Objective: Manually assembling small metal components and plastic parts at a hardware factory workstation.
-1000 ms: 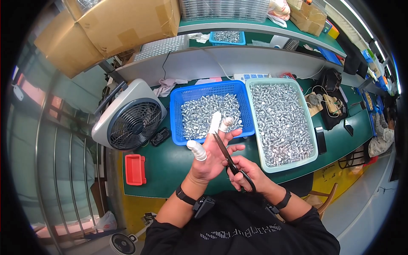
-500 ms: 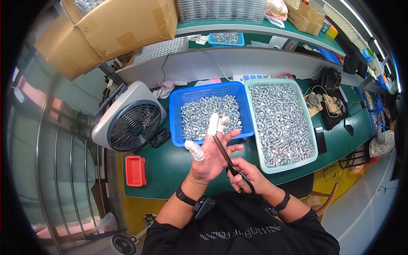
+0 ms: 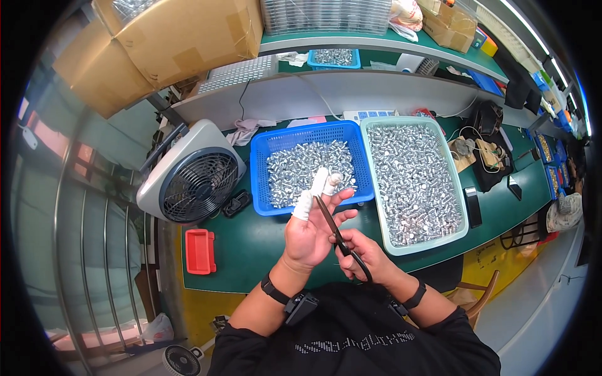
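My left hand (image 3: 307,238) is raised, palm toward me, fingers spread and holding nothing. White wrapping, like tape (image 3: 320,180), covers its thumb and two fingers. The wrapped thumb stands close to the wrapped index finger; I cannot tell whether they touch. My right hand (image 3: 367,254) grips a pair of black-handled scissors (image 3: 330,220). Their blades look closed and point up and left, with the tip at the base of the index finger's wrapping. Behind my left hand stands a blue basket (image 3: 256,169) full of small silvery metal parts (image 3: 301,160).
A pale green tray (image 3: 465,207) of similar metal parts stands right of the basket. A box fan (image 3: 194,178) and a small red bin (image 3: 200,252) are on the left. A dark phone-like slab (image 3: 473,207) lies on the green table (image 3: 244,266). Cardboard boxes (image 3: 188,44) sit above.
My left thumb has swung right and up toward the wrapped index finger. The left hand has shifted slightly right. The scissors stay in my right hand, nearly in place.
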Motion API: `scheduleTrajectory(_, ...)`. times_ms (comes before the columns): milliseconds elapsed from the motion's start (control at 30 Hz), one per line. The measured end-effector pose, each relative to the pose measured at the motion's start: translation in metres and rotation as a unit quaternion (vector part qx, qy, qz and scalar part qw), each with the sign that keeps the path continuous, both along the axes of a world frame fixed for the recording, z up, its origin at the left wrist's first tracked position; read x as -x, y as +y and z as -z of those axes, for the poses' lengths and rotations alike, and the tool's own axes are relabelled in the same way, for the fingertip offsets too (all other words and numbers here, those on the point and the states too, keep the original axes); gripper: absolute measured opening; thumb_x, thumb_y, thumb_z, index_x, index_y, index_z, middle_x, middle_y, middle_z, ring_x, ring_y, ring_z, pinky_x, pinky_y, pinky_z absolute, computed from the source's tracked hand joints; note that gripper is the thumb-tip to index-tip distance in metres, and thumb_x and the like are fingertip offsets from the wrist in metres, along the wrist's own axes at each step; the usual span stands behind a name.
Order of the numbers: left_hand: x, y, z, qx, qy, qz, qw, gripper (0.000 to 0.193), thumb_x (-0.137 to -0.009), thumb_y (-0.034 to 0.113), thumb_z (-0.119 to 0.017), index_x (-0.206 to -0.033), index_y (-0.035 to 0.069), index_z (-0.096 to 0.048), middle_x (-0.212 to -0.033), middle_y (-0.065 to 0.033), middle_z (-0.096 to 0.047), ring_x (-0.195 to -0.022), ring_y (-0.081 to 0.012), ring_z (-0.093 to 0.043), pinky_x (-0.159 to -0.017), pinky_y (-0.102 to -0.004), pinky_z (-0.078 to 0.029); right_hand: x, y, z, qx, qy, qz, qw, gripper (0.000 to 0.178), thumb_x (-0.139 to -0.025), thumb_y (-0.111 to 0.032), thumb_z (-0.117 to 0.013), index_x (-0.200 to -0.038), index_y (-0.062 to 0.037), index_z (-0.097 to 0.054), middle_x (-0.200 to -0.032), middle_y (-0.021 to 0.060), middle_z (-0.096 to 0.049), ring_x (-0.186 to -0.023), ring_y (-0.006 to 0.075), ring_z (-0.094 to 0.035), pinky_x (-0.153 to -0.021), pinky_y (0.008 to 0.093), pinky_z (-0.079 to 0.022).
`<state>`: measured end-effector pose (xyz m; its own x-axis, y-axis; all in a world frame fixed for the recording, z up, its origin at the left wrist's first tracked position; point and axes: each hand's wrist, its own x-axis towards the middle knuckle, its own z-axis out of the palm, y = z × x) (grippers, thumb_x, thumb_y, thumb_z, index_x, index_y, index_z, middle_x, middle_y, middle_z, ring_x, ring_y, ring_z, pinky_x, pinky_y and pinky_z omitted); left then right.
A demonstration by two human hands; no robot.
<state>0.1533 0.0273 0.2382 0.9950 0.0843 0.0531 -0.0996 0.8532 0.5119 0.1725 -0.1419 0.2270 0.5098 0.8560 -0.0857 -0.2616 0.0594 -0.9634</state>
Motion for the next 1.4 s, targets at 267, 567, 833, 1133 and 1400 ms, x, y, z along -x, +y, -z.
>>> scheduleTrajectory(267, 0.001, -0.001, -0.001, -0.002, 0.027, -0.002, 1.0, 0.056, -0.105, 0.038, -0.029, -0.154, 0.012, -0.025, -0.152, -0.0056, -0.041, -0.132, -0.0319, -0.045, -0.101, -0.051, -0.045, 0.0, -0.001, -0.001, 0.003, 0.013, 0.0, 1.0, 0.059, -0.091, -0.042, -0.068, -0.129, -0.0032, -0.045, -0.075, 0.0, -0.049, -0.054, 0.008, -0.051, -0.047, 0.0211, -0.039)
scheduleTrajectory(567, 0.002, -0.002, 0.002, 0.002, 0.037, -0.002, 0.999, 0.056, -0.105, 0.037, -0.029, -0.154, 0.011, -0.023, -0.152, -0.0056, -0.041, -0.132, -0.0317, -0.046, -0.1, -0.0508, -0.046, 0.002, -0.002, -0.005, 0.057, 0.022, 0.009, 0.998, 0.051, -0.091, -0.03, -0.071, -0.126, -0.0037, -0.047, -0.074, -0.0001, -0.052, -0.049, 0.0075, -0.052, -0.042, 0.0214, -0.039)
scheduleTrajectory(833, 0.003, -0.003, 0.001, 0.004, 0.031, -0.001, 1.0, 0.056, -0.105, 0.038, -0.03, -0.154, 0.011, -0.023, -0.151, -0.0063, -0.041, -0.131, -0.0313, -0.046, -0.1, -0.0505, -0.047, 0.003, -0.001, -0.002, 0.023, 0.001, 0.017, 1.0, 0.04, -0.098, -0.029, -0.06, -0.124, -0.0021, -0.046, -0.072, 0.0002, -0.051, -0.049, 0.0073, -0.052, -0.043, 0.0216, -0.04)
scheduleTrajectory(1133, 0.004, -0.005, 0.004, -0.007, 0.019, 0.008, 1.0, 0.056, -0.105, 0.038, -0.03, -0.155, 0.013, -0.023, -0.151, -0.0063, -0.041, -0.131, -0.0311, -0.046, -0.099, -0.0495, -0.047, 0.005, 0.0, 0.004, 0.023, -0.021, 0.036, 0.999, 0.047, -0.094, -0.034, -0.066, -0.123, -0.0022, -0.049, -0.07, 0.0003, -0.054, -0.048, 0.0073, -0.051, -0.044, 0.0223, -0.038)
scheduleTrajectory(1400, 0.005, -0.006, 0.008, -0.011, 0.023, 0.011, 1.0, 0.056, -0.105, 0.038, -0.031, -0.155, 0.013, -0.022, -0.151, -0.006, -0.041, -0.13, -0.0307, -0.047, -0.098, -0.0495, -0.048, 0.006, -0.002, 0.007, 0.054, -0.006, 0.031, 0.998, 0.047, -0.094, -0.034, -0.066, -0.123, -0.0013, -0.048, -0.067, 0.0005, -0.053, -0.047, 0.0074, -0.051, -0.043, 0.0224, -0.038)
